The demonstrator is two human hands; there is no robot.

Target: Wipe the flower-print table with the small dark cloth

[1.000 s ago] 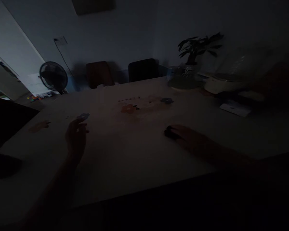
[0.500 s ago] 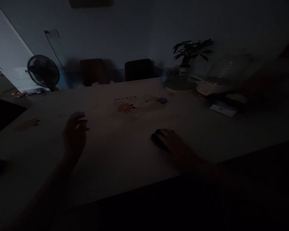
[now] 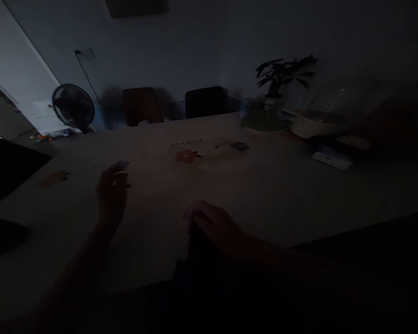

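Dark object (image 3: 195,241) under right hand (image 3: 216,227) (dim table (image 3: 282,195)).

Head camera looks forward and down, near the table (image 3: 282,195).

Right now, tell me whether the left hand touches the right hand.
Apart. The head view shows bare table between left hand and right hand.

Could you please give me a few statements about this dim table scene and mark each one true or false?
1. The right hand grips something dark at the table near edge. True.
2. The left hand lies flat on the table. False: it is raised, fingers loosely curled.
3. A potted plant stands at the far right of the table. True.
4. The fan stands on the table. False: it is behind it, at the left.
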